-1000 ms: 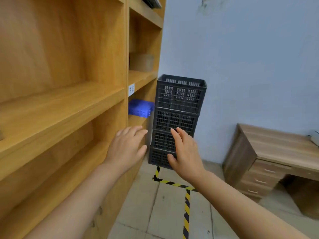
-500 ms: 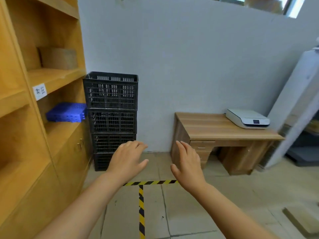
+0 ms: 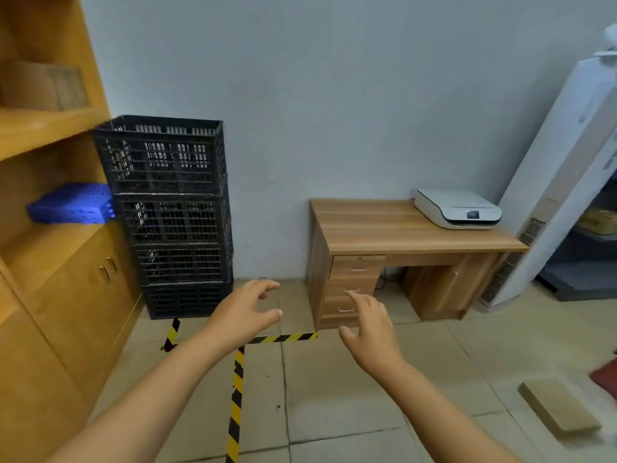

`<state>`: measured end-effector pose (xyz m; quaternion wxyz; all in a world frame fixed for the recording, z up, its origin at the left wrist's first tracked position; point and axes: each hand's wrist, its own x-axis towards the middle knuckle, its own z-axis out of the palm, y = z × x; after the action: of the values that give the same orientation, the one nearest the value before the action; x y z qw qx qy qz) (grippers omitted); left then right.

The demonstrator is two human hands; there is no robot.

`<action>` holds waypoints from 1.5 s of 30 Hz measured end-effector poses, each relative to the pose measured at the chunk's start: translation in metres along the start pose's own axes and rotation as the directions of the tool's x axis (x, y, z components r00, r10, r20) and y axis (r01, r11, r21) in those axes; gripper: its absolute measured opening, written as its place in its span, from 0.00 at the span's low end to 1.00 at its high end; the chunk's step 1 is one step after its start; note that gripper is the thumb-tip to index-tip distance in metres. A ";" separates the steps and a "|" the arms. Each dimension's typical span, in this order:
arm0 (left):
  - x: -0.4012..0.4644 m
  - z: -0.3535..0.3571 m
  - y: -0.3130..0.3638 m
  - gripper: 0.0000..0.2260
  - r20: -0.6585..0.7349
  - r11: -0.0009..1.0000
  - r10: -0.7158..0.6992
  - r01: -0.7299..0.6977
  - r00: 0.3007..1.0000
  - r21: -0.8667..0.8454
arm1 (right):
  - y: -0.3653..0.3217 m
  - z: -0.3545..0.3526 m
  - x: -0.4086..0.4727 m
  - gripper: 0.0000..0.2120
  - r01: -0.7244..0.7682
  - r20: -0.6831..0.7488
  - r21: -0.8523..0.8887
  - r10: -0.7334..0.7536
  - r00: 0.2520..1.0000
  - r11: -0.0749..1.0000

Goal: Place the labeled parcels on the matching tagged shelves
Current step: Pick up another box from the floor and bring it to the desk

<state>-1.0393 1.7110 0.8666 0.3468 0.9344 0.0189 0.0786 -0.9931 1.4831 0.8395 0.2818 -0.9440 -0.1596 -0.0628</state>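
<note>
My left hand [image 3: 242,315] and my right hand [image 3: 370,332] are both held out in front of me above the tiled floor, fingers apart and holding nothing. A flat brown parcel [image 3: 557,409] lies on the floor at the lower right, well away from both hands. The wooden shelf unit [image 3: 50,128] stands at the far left; a cardboard box [image 3: 43,90] rests on its upper shelf and a blue crate [image 3: 71,207] on the shelf below. No shelf tag shows in this frame.
A stack of black plastic crates [image 3: 170,212] stands against the wall beside the shelves. A wooden desk [image 3: 394,228] with a white printer [image 3: 457,208] is ahead right. A tall white unit [image 3: 564,182] leans at the far right. Yellow-black tape [image 3: 237,396] marks the floor.
My view has swung right, away from the shelf unit toward the desk and wall. Both hands stay raised and empty. The flat parcel on the floor has come into view at the lower right.
</note>
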 end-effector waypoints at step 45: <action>0.403 0.579 0.352 0.25 0.823 0.943 0.319 -0.248 0.470 -0.224 | 0.594 -0.221 0.096 0.19 -0.821 0.045 0.079 0.820 0.570 0.566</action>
<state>-0.5557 1.1064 0.7175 0.3274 0.8293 -0.3104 -0.3298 -0.7090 0.9171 0.7390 0.3209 -0.8967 0.2930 0.0838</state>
